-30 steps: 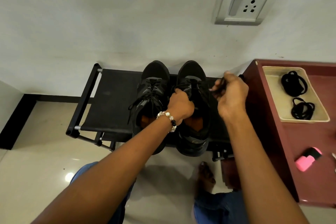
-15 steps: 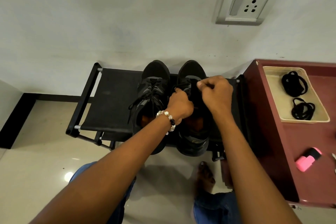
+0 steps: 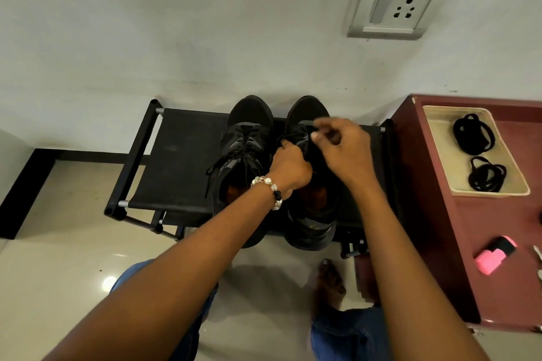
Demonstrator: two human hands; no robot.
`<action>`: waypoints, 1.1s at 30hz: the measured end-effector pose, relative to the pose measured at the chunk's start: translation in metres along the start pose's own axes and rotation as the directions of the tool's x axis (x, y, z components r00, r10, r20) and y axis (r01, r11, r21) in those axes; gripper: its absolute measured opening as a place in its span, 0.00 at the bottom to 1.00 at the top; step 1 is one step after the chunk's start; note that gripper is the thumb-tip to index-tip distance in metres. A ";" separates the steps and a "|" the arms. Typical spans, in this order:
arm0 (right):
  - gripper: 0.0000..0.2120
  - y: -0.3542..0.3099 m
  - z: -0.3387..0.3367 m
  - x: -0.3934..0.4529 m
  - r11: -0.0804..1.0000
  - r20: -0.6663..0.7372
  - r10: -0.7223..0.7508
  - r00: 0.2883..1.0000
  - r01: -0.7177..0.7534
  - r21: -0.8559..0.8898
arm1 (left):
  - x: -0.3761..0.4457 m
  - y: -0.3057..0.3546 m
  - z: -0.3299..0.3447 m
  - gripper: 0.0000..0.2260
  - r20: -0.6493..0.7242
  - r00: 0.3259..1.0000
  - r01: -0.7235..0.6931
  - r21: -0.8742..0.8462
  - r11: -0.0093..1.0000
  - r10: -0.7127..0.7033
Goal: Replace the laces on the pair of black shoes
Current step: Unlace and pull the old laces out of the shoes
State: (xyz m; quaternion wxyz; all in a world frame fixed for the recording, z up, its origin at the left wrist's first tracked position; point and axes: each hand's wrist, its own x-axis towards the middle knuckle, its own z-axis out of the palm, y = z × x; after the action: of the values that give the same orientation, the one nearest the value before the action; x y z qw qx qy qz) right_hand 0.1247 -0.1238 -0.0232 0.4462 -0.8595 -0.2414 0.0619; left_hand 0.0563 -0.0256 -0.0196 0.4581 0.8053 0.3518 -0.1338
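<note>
The 2 black shoes stand side by side, toes toward the wall, on a black fabric-topped rack (image 3: 176, 161) at the middle of the view. The left shoe (image 3: 245, 152) is laced, its loose lace ends trailing off toward 8 o'clock. The right shoe (image 3: 308, 114) sits just beside it at 3 o'clock, and both hands work over it. The left hand (image 3: 290, 165), with a beaded bracelet (image 3: 271, 190) at the wrist, is curled closed at the shoe's tongue, gripping the upper. The right hand (image 3: 343, 149) hovers at 1 o'clock from the left one, its fingertips (image 3: 318, 133) pinched together at the lace area; they are motion-blurred, so I cannot tell exactly what they pinch. At 3 o'clock from the shoes stands a maroon cabinet (image 3: 434, 214) carrying a cream tray (image 3: 440, 155) with 2 coiled black laces (image 3: 475, 135), one behind the other. A pink and black object (image 3: 494, 255) lies on the cabinet at 5 o'clock from the tray. A wall socket (image 3: 396, 6) sits at 1 o'clock, high on the wall.
</note>
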 end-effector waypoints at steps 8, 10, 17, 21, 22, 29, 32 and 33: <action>0.09 -0.011 0.008 -0.009 0.906 0.012 0.000 1.000 0.005 -0.423 | -0.001 0.002 0.001 0.35 -0.025 1.000 0.008 0.030 1.000 -0.008; 0.07 -0.012 0.011 -0.010 0.910 0.004 0.001 1.000 0.001 -0.415 | -0.001 0.001 0.000 0.35 -0.019 1.000 0.010 0.038 0.999 -0.009; 0.10 -0.017 -0.012 0.005 0.675 -0.120 0.396 0.910 -0.200 0.711 | -0.001 0.002 -0.003 0.35 0.016 1.000 -0.001 0.024 1.000 0.001; 0.10 -0.020 -0.033 0.004 0.282 -0.059 0.466 0.883 -0.085 0.956 | -0.002 0.003 -0.002 0.34 -0.001 1.000 0.001 0.034 0.999 0.000; 0.09 -0.017 -0.031 0.004 0.357 -0.087 0.451 0.888 -0.090 0.930 | -0.002 0.003 -0.002 0.34 -0.001 1.000 0.002 0.035 0.999 -0.002; 0.07 0.001 -0.002 0.000 0.968 0.066 -0.054 0.996 0.069 -0.243 | -0.001 0.003 -0.001 0.36 0.002 1.000 0.010 0.020 1.000 -0.010; 0.11 -0.004 0.002 -0.002 0.920 0.096 -0.039 0.995 0.074 -0.384 | -0.002 0.003 -0.001 0.37 0.009 1.000 0.010 0.025 1.000 -0.010; 0.10 -0.006 0.003 -0.003 0.912 0.094 -0.031 0.995 0.067 -0.406 | -0.002 0.003 -0.001 0.37 0.010 1.000 0.011 0.027 1.000 -0.011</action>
State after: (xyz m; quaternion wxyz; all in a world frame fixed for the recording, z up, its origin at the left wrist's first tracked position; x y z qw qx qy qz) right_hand 0.1190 -0.1203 -0.0204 0.2475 -0.9240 -0.2892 0.0357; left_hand 0.0564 -0.0263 -0.0159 0.4483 0.8087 0.3521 -0.1448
